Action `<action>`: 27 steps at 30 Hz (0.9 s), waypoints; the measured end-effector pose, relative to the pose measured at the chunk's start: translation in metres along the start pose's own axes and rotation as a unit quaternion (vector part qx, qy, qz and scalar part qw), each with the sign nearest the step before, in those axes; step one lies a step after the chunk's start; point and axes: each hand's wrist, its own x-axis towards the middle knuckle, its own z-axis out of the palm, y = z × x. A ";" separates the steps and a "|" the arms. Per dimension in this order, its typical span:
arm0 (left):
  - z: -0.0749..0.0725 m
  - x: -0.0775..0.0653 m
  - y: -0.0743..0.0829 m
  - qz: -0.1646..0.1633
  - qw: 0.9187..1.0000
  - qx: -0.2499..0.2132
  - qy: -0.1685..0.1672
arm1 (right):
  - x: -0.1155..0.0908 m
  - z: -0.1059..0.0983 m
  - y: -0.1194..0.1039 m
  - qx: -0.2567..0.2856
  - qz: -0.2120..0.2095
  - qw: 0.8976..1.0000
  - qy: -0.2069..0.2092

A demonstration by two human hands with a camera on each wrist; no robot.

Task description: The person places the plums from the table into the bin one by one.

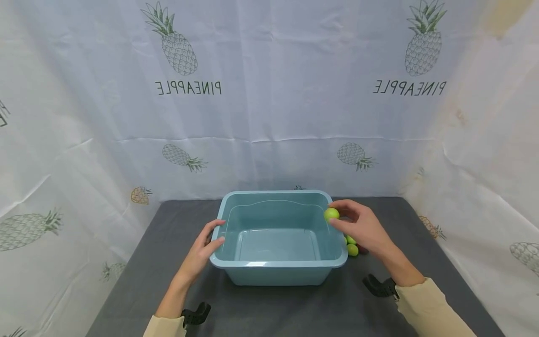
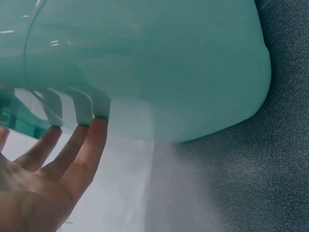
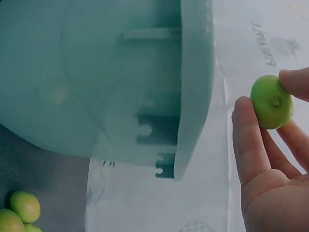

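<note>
A light blue plastic basin [image 1: 278,276] stands upright on the dark tabletop. At its left rim my left hand [image 1: 201,248] grips the edge, thumb over the rim. In the left wrist view the fingertips [image 2: 99,125] of that hand press on the basin's outer wall [image 2: 203,72]. My right hand [image 1: 362,227] pinches a small round green fruit [image 1: 331,214] between thumb and fingers, up at the basin's right rim. Seen from the right wrist, the green fruit [image 3: 272,102] shows a small stem scar and sits beyond the rim [image 3: 198,72].
Several more green fruits [image 1: 353,250] lie on the table against the basin's right side, with a dark reddish thing [image 1: 362,250] beside them. White pineapple-print cloth [image 1: 278,103] hangs behind and at both sides. A black band [image 1: 381,286] is worn at each wrist.
</note>
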 end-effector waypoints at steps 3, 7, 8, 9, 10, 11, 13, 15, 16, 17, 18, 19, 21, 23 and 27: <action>0.000 0.000 -0.001 0.002 1.000 0.002 0.003 | 0.004 0.002 -0.005 -0.003 -0.005 1.000 -0.005; 0.000 0.000 -0.003 0.003 1.000 -0.006 0.002 | 0.010 0.005 -0.014 -0.004 -0.008 1.000 -0.013; 0.000 -0.001 -0.003 0.003 1.000 -0.009 0.002 | 0.011 0.006 -0.016 -0.006 -0.009 1.000 -0.014; 0.000 -0.001 -0.003 0.003 1.000 -0.011 0.001 | 0.013 0.006 -0.018 -0.005 -0.011 1.000 -0.016; 0.000 -0.001 -0.003 0.002 1.000 -0.011 0.001 | 0.015 0.007 -0.020 -0.006 -0.013 1.000 -0.019; 0.000 -0.001 -0.003 0.002 1.000 -0.012 0.002 | 0.017 0.009 -0.023 -0.006 -0.014 1.000 -0.021; -0.001 -0.002 -0.003 0.001 1.000 -0.011 0.003 | 0.022 0.011 -0.026 -0.007 -0.018 0.999 -0.027; -0.001 -0.002 -0.002 0.000 1.000 -0.010 0.003 | 0.027 0.013 -0.029 -0.005 -0.022 0.999 -0.037; -0.001 -0.003 -0.002 0.000 1.000 -0.008 0.004 | 0.030 0.015 -0.031 -0.005 -0.024 0.999 -0.042; -0.002 -0.003 -0.002 0.000 1.000 -0.008 0.005 | 0.032 0.016 -0.032 -0.005 -0.026 0.999 -0.045; -0.002 -0.003 -0.001 0.000 1.000 -0.007 0.006 | 0.034 0.017 -0.033 -0.004 -0.031 0.998 -0.049; -0.002 -0.003 -0.001 0.000 1.000 -0.007 0.007 | 0.037 0.018 -0.034 -0.005 -0.032 0.998 -0.051; -0.002 -0.003 -0.002 0.000 1.000 -0.009 0.007 | 0.042 0.021 -0.036 -0.001 -0.039 0.998 -0.055; -0.001 -0.002 -0.003 0.001 1.000 -0.011 0.006 | 0.047 0.025 -0.037 0.007 -0.042 0.997 -0.060; -0.001 -0.001 0.000 -0.010 1.000 -0.014 0.005 | 0.056 0.032 -0.044 0.031 -0.043 0.995 -0.079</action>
